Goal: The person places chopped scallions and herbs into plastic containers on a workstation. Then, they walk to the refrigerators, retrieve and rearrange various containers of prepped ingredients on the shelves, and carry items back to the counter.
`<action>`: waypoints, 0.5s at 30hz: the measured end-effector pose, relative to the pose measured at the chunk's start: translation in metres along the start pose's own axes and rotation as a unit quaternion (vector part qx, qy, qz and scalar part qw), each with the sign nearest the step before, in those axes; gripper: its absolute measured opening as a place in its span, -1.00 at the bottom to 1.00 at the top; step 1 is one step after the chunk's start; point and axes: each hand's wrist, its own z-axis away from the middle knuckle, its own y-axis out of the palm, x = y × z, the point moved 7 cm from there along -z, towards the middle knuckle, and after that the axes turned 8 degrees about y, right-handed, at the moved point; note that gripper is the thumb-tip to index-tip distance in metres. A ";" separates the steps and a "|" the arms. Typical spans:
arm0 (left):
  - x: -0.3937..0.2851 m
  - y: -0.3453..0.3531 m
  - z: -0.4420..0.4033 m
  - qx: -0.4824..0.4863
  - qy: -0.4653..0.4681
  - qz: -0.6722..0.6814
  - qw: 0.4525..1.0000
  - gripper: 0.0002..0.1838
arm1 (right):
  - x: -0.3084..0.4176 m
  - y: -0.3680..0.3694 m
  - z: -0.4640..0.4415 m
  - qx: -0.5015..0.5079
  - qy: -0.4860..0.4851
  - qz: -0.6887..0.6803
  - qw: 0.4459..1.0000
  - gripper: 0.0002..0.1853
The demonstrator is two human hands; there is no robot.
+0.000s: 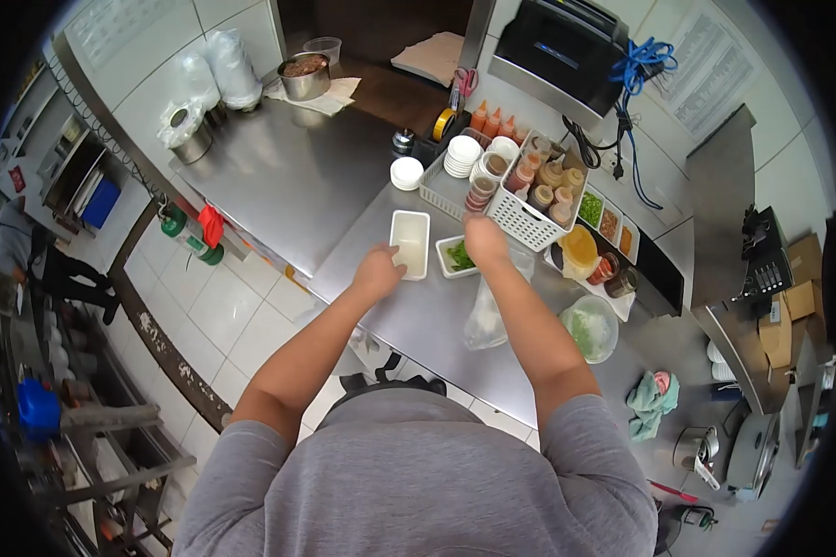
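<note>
A deep white rectangular container (410, 232) stands on the steel counter, with nothing visible inside. My left hand (379, 270) grips its left side near the front, fingers at the rim. My right hand (486, 243) reaches forward over a second white tray (446, 264) with chopped green herbs (460, 255). Its fingertips are hidden behind the hand, close to a stack of small sauce cups (479, 193) at the basket's edge; I cannot tell whether they hold anything. A clear plastic bag (486, 316) lies under my right forearm.
White baskets (529, 223) of sauce bottles and lids (462, 156) stand at the back. To the right are topping trays (608, 223), jars (620, 282) and a round tub (589, 330). Another person (51, 260) stands far left.
</note>
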 end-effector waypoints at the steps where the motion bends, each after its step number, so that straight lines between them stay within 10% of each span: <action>1: 0.007 0.003 -0.005 0.062 0.001 0.004 0.998 -0.39 | 0.006 -0.008 0.004 -0.040 -0.029 -0.031 0.998 -0.79; 6: 0.020 -0.019 -0.006 0.081 0.038 -0.015 0.996 -0.32 | 0.029 0.007 0.022 0.098 -0.032 -0.102 0.989 -0.85; 8: 0.022 -0.023 -0.013 0.089 0.049 -0.028 0.994 -0.31 | 0.024 -0.002 0.027 0.065 0.184 -0.025 0.981 -0.85; 15: 0.025 -0.017 -0.018 0.108 0.089 0.024 0.990 -0.35 | 0.065 0.019 0.051 0.145 0.021 -0.077 0.986 -0.67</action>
